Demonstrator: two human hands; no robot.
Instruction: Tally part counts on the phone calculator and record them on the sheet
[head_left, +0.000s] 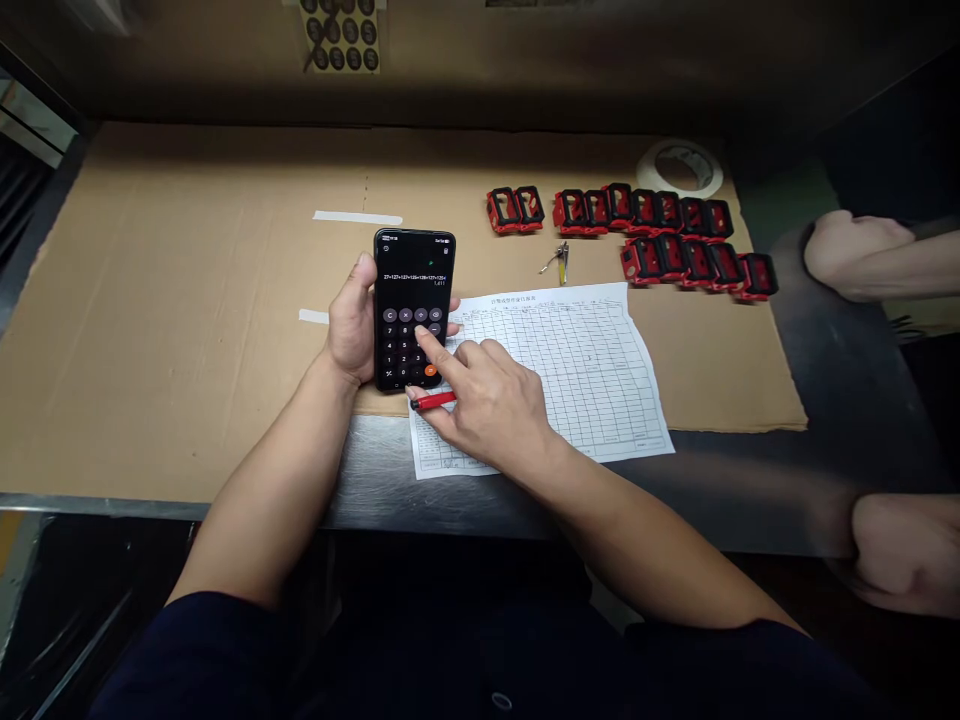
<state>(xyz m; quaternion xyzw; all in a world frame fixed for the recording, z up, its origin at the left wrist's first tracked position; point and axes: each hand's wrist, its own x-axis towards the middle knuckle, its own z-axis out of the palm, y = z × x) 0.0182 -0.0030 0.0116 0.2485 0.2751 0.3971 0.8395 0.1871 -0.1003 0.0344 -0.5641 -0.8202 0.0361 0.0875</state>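
Note:
My left hand grips a black smartphone upright at its left edge, with a calculator app on the screen showing a long sum. My right hand sits just below it, its index fingertip on the phone's keypad. A red pen is tucked under that hand's fingers, its tip hidden. Beneath the hand lies a printed grid form, partly covered by the hand and the phone.
The work surface is a cardboard sheet on a steel table. Rows of red-and-black plastic parts lie at the back right, near a tape roll and small metal keys. A co-worker's hands rest at the right.

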